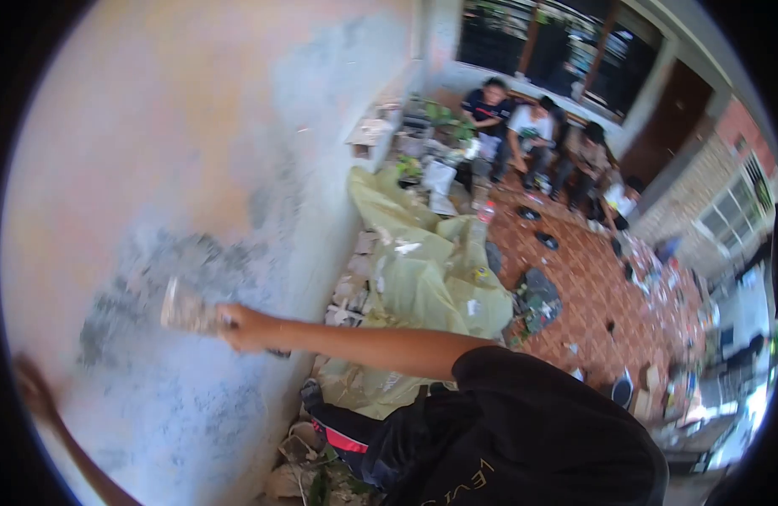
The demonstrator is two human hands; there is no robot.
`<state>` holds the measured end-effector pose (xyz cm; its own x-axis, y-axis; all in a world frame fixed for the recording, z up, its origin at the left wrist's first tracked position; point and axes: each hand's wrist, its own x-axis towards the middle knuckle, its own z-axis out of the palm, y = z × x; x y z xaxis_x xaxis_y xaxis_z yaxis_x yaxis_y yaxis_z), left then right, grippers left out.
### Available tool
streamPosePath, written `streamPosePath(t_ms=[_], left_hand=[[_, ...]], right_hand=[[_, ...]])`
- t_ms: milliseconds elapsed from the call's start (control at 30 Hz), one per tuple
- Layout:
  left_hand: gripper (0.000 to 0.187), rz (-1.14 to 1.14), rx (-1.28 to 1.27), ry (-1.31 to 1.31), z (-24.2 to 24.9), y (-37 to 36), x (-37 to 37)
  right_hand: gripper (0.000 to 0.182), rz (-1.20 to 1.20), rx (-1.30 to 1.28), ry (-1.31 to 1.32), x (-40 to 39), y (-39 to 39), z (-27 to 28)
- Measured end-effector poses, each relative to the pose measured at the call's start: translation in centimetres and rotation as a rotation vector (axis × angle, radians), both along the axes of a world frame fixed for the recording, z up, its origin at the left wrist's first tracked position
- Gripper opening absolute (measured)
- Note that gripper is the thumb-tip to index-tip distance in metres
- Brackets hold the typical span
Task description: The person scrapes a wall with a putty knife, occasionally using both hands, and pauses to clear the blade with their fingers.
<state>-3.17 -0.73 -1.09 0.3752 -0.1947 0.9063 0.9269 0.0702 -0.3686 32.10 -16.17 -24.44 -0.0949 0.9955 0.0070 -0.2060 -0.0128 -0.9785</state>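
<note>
My right hand [250, 327] is closed round a wide, flat, beige tool [189, 309] with a pale front edge. It is blurred, and I cannot make out whether it is a brush or a scraper. The tool is at a painted wall [220, 169], over a grey, worn patch [136, 295]. Around that patch the surface is pinkish, yellowish and pale blue. At the far left, my left hand [36, 390] rests against the wall, its fingers stretched out and partly lost in the dark edge of the view.
A yellowish sheet [423, 270] lies along the wall's foot, with rubble [351, 291] beside it and broken pieces [300, 447] near my legs. Several people [532, 126] sit beneath a window [558, 51]. Sandals [546, 241] and litter [659, 287] lie on the tiled floor [575, 295].
</note>
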Motion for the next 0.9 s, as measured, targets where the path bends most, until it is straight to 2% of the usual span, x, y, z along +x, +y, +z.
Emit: streamPosePath(t_ms=[100, 167, 200, 267, 300, 367, 400, 467, 500, 533, 600, 667, 733, 767, 833, 867, 900], left_hand=[[0.052, -0.146, 0.041, 0.034, 0.4, 0.6, -1.5], [0.048, -0.196, 0.021, -0.007, 0.4, -0.4, -0.9], [0.048, -0.234, 0.016, -0.028, 0.4, -1.3, 0.2], [0.048, -0.16, -0.05, -0.083, -0.2, -1.9, -0.2], [0.046, -0.265, -0.093, -0.108, -0.9, -2.1, -0.4], [0.043, -0.508, -0.111, -0.174, -3.0, -2.3, 0.9], [0.041, -0.632, -0.099, -0.214, -5.0, -2.3, 1.6], [0.037, -0.667, -0.202, -0.283, -9.1, -3.4, 3.7], [0.032, -0.735, -0.316, -0.411, -11.4, -4.0, 5.1], [0.028, -0.803, -0.433, -0.537, -13.5, -4.5, 6.7], [0.024, -1.054, -0.661, -0.85, -16.2, -4.9, 10.4], [0.028, -1.214, -0.943, -1.215, -16.9, -5.0, 13.7], [0.036, -1.518, -0.88, -1.475, -17.5, -3.7, 16.4], [0.036, -1.518, -0.874, -1.477, -17.6, -3.3, 16.6], [0.045, -1.319, -1.251, -1.442, -17.8, -2.6, 16.7], [0.045, -1.318, -1.246, -1.444, -17.9, -2.3, 17.1], [0.045, -1.372, -1.137, -1.45, -17.9, -2.0, 17.7]], right_hand=[[0.037, 0.009, 0.066, -0.079, -1.5, 4.4, 3.3], [0.039, 0.02, 0.139, -0.164, -3.2, 7.5, 5.2], [0.037, 0.04, 0.152, -0.151, -3.9, 8.9, 5.8], [0.035, 0.023, 0.145, -0.062, -5.6, 10.3, 7.3], [0.035, 0.065, 0.151, -0.077, -6.8, 10.6, 7.8], [0.037, -0.105, 0.296, -0.265, -7.8, 10.6, 8.5], [0.037, -0.091, 0.303, -0.286, -8.5, 11.1, 8.2], [0.046, -0.155, 0.376, -0.433, -9.5, 12.1, 7.5], [0.05, -0.218, 0.409, -0.283, -10.2, 12.2, 7.4], [0.05, -0.209, 0.407, -0.299, -10.2, 12.3, 7.4], [0.051, -0.289, 0.228, -0.4, -10.0, 12.4, 7.6], [0.052, -0.309, 0.232, -0.377, -10.3, 12.3, 6.9], [0.052, -0.328, 0.227, -0.347, -10.4, 11.9, 6.3], [0.052, -0.327, 0.223, -0.345, -10.3, 11.7, 6.3], [0.052, -0.326, 0.221, -0.337, -10.1, 11.6, 6.3], [0.052, -0.331, 0.241, -0.354, -10.0, 11.8, 6.2], [0.052, -0.335, 0.263, -0.37, -9.9, 12.0, 6.2]])
